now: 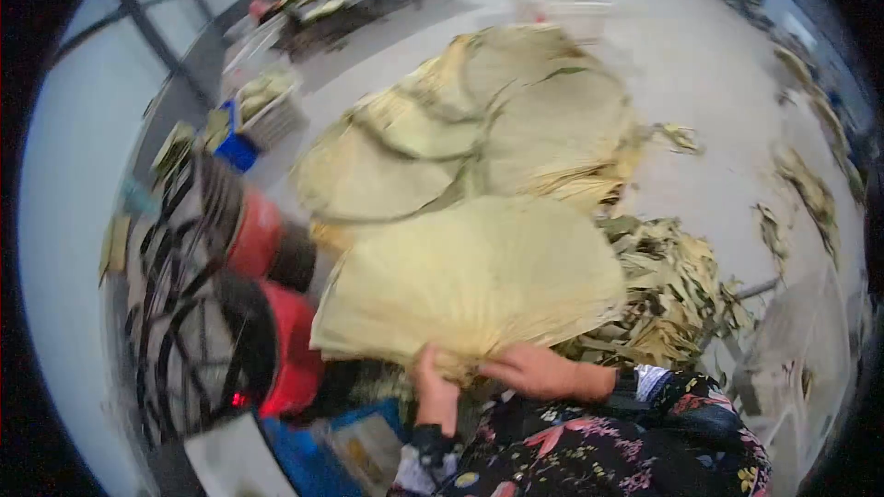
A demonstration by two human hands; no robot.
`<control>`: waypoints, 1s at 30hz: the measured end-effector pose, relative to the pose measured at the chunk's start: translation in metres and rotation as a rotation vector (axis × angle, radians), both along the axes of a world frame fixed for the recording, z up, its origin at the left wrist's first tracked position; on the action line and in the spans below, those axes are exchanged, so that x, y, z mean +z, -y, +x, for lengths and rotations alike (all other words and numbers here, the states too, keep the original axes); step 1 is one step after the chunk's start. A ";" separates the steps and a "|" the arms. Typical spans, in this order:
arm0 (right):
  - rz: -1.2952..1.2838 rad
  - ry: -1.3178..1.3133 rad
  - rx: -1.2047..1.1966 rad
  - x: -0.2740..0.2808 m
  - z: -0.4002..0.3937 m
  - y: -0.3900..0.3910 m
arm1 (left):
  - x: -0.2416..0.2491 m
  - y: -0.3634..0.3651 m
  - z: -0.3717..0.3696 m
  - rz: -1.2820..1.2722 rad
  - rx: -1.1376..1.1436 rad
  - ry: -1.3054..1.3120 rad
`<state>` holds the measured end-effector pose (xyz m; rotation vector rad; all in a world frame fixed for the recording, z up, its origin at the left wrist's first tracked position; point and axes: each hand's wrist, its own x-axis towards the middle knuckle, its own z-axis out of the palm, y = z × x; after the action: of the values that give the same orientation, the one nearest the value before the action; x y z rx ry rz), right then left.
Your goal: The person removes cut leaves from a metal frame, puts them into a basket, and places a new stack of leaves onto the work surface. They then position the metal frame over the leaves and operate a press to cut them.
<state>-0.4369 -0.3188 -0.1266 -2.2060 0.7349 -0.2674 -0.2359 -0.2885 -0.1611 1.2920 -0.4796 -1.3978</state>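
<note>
A wide fan-shaped bundle of pale yellow-green dried leaves spreads out in front of me. My left hand is closed on its narrow gathered base, the thumb pointing up along the leaves. My right hand grips the same base from the right, fingers pointing left. Some fingers of both hands are hidden by the leaves. Just beyond lies a large pile of similar leaf fans, overlapping one another. To the right of my hands is a heap of loose dried leaves.
Red-and-black machines, probably fans, stand close on the left. A white crate and a blue crate sit behind them. A clear plastic bag is at the right. Leaf scraps lie on the grey floor.
</note>
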 end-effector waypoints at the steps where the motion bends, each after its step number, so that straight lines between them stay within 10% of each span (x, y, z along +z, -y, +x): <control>1: -0.136 0.035 0.090 0.003 -0.011 -0.008 | -0.013 -0.009 0.010 -0.054 0.028 -0.047; 2: -0.278 0.042 0.172 0.005 -0.024 -0.020 | -0.022 -0.002 0.009 -0.110 0.041 -0.112; 3: -0.065 -0.028 0.038 -0.006 -0.027 -0.037 | 0.042 -0.001 -0.007 -0.091 0.063 -0.316; 7: 0.675 0.022 -0.337 -0.031 -0.026 -0.041 | 0.021 0.008 0.005 -0.325 0.066 -0.156; 9: 1.524 1.066 -0.325 -0.010 -0.007 -0.042 | 0.075 0.001 -0.002 -0.281 0.178 -0.110; 10: 1.502 1.084 -0.325 0.000 0.000 -0.037 | 0.071 0.002 0.013 -0.296 0.160 -0.110; 12: 1.478 1.435 -0.555 0.021 0.008 -0.027 | 0.050 0.007 0.057 -0.750 -0.149 1.164; 13: 1.521 1.616 -0.347 0.009 0.010 -0.018 | 0.061 0.006 0.059 -0.770 -0.098 1.222; 17: 0.930 1.387 -0.388 -0.012 0.021 0.013 | 0.119 0.018 0.038 -0.561 0.172 0.485; 20: 1.210 1.806 0.191 0.036 0.022 0.045 | 0.142 0.027 0.034 -0.576 0.225 0.430; 30: 1.130 1.704 -0.019 0.098 0.001 0.082 | 0.167 0.039 0.042 -0.646 0.320 0.389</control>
<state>-0.4356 -0.4003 -0.0285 -0.4088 -0.1491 -1.1483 -0.1942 -0.3274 0.0058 1.0347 -0.8619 -0.6355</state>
